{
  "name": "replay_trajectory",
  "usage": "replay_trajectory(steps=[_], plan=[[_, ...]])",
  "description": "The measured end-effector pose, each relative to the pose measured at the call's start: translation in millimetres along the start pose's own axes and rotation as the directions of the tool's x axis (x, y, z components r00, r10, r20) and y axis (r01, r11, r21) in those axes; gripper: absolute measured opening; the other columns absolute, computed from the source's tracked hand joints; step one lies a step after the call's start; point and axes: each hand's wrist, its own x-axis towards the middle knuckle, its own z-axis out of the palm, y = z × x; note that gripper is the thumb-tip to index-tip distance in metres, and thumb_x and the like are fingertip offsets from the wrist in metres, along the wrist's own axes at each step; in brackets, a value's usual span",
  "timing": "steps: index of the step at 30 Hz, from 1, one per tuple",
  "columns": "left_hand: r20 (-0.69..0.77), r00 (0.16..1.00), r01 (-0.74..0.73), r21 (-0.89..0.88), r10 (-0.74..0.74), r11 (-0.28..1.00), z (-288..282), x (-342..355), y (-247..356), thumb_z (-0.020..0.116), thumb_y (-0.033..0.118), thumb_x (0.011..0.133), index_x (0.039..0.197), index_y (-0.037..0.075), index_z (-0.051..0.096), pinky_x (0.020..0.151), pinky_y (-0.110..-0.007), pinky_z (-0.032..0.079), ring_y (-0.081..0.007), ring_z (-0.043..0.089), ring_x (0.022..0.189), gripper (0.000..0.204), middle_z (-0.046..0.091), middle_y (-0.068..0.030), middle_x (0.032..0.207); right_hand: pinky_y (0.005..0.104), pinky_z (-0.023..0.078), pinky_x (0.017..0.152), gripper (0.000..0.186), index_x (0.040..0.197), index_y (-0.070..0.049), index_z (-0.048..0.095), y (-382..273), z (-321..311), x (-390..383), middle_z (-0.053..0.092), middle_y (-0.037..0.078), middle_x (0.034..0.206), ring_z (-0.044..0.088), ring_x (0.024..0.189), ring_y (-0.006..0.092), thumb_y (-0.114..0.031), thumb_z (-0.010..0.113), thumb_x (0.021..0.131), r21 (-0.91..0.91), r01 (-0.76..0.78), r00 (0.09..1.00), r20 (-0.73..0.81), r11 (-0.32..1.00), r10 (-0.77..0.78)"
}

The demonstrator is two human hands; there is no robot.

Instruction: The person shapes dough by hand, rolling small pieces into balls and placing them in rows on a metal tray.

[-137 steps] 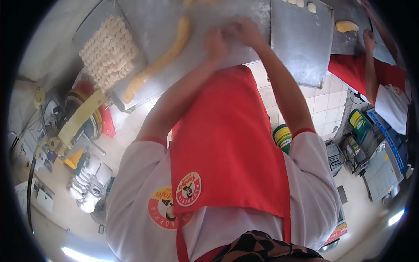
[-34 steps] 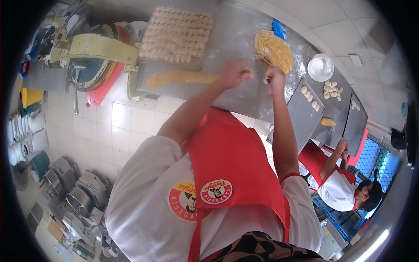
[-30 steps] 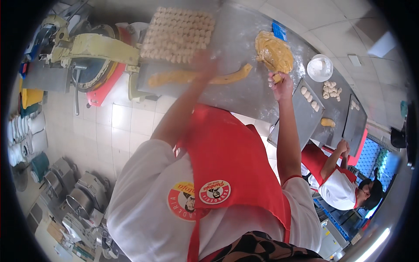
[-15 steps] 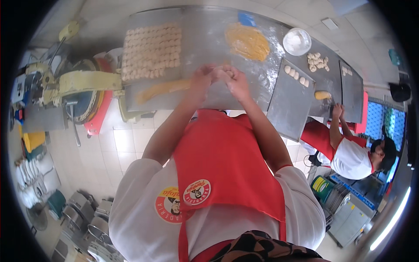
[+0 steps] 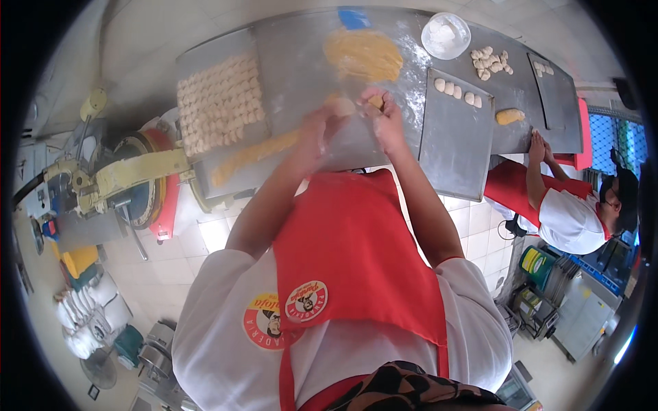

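Above the steel table [image 5: 295, 82], my left hand [image 5: 321, 130] is curled around a pale, flat-looking piece of dough [image 5: 342, 107], slightly blurred. To its right, my right hand [image 5: 388, 123] pinches a small yellow lump [image 5: 375, 101] between thumb and fingers. The hands are apart, a short gap between them. A long yellow strip [image 5: 253, 157] of dough or filling lies left of my left hand, along the near edge. Beyond the hands spreads a flat yellow mass [image 5: 363, 56], with a blue scraper-like piece [image 5: 354, 18] at its far side.
At left, a tray [image 5: 184, 65] holds rows of pale dough balls. A tray [image 5: 456, 154] with several balls lies right, near a bowl of white flour [image 5: 445, 35] and loose dough pieces [image 5: 489, 63]. A co-worker [image 5: 558, 198] stands far right by a yellow lump [image 5: 509, 116]. Machine [image 5: 133, 171] stands left.
My hands, close together before, have moved apart. The yellow lump now shows in my right hand and the pale dough in my left. The view has shifted, and the co-worker's hands are pressed together.
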Motion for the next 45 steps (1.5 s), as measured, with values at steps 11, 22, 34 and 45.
replay_trajectory(steps=[11,22,34,45], plan=[[0.042,0.998,0.032,0.332,-0.049,0.943,44,4,12,0.069,0.016,0.101,0.120,0.004,0.067,0.083,-0.028,0.060,-0.0133,0.070,0.092,0.023,0.071,-0.0040,0.106,0.0355,0.052,0.097,0.048,0.137,-0.001,0.062,-23,-26,10,0.069,0.012,0.129,0.067,0.113,0.0214,-0.025,0.074,0.097,-0.319,0.018,0.966,0.251,0.948,0.066],[0.040,0.992,-0.122,0.602,0.123,0.789,40,19,-4,0.076,0.012,0.094,0.120,-0.001,0.068,0.074,-0.029,0.060,-0.0107,0.068,0.087,0.030,0.069,-0.0043,0.101,0.0255,0.054,0.068,0.030,0.118,-0.002,0.074,-28,-44,20,0.073,0.007,0.101,0.068,0.088,0.0118,-0.018,0.078,0.093,-0.302,-0.152,0.949,0.221,0.941,0.224],[0.006,0.995,-0.071,0.736,0.098,0.673,49,11,-15,0.073,0.012,0.096,0.114,-0.005,0.070,0.067,-0.027,0.061,-0.0141,0.070,0.076,0.025,0.071,-0.0083,0.090,0.0267,0.059,0.064,0.029,0.115,0.002,0.073,-10,-51,0,0.074,0.008,0.098,0.069,0.079,0.0133,-0.017,0.077,0.094,-0.256,-0.165,0.977,0.092,0.952,0.194],[0.282,0.943,-0.318,0.920,0.178,0.228,1,51,-88,0.080,0.012,0.089,0.119,-0.001,0.070,0.072,-0.030,0.059,-0.0162,0.073,0.078,0.035,0.074,-0.0095,0.092,0.0287,0.061,0.070,0.035,0.120,0.002,0.071,49,-105,-8,0.074,0.008,0.093,0.072,0.086,0.0164,-0.018,0.080,0.091,-0.303,-0.291,0.953,-0.005,0.907,0.304]])
